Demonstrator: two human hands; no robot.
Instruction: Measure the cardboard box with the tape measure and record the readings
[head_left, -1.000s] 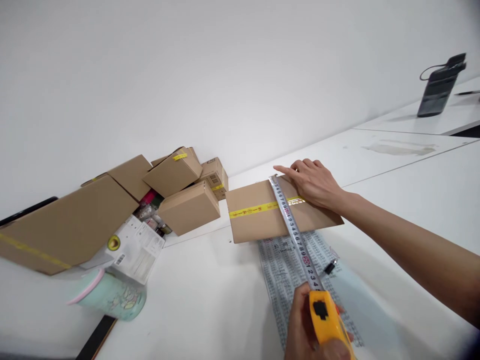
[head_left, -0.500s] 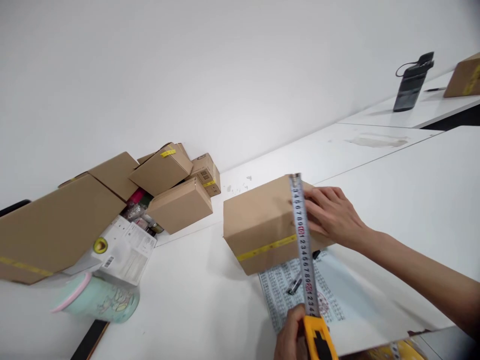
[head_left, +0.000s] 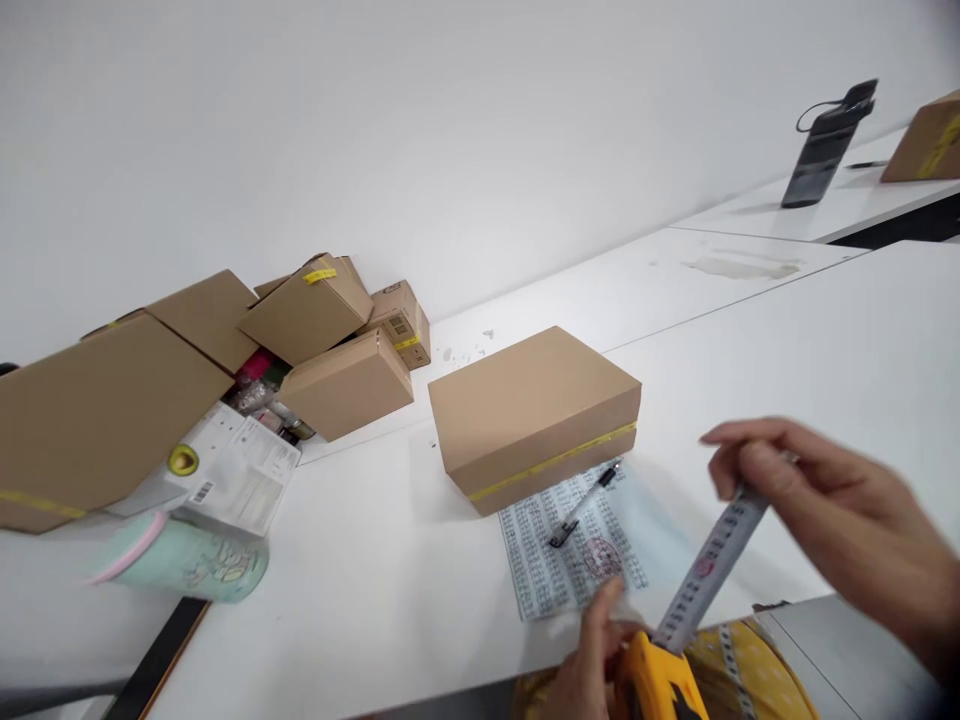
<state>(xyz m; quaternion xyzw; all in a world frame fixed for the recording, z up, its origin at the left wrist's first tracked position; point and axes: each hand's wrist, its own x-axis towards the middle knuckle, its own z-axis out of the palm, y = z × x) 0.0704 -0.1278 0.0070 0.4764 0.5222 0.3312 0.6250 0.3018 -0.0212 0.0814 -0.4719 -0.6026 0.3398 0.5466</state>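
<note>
My left hand [head_left: 589, 660] is closed around the yellow and black case of a tape measure [head_left: 654, 680] at the table's front edge. From the case a stretch of silver blade runs up to the right, and my right hand [head_left: 832, 510] pinches its end between thumb and fingers. A brown cardboard box [head_left: 536, 420] with yellow tape along its side sits beyond, touched by neither hand. Partly tucked against its front lies a printed sheet [head_left: 525, 570] with a red stamp, and a black pen [head_left: 585, 507] rests on the sheet.
Several cardboard boxes [head_left: 349, 385] are piled at the left by the wall. Near them are a white package [head_left: 247, 470] and a mint cup with a pink rim [head_left: 217, 565]. A dark bottle [head_left: 821, 150] stands on the far right table beside another box [head_left: 926, 140].
My right hand has left the box and moved right and nearer, now gripping the blade's end. The blade has come off the box, tilted right, and shows less length.
</note>
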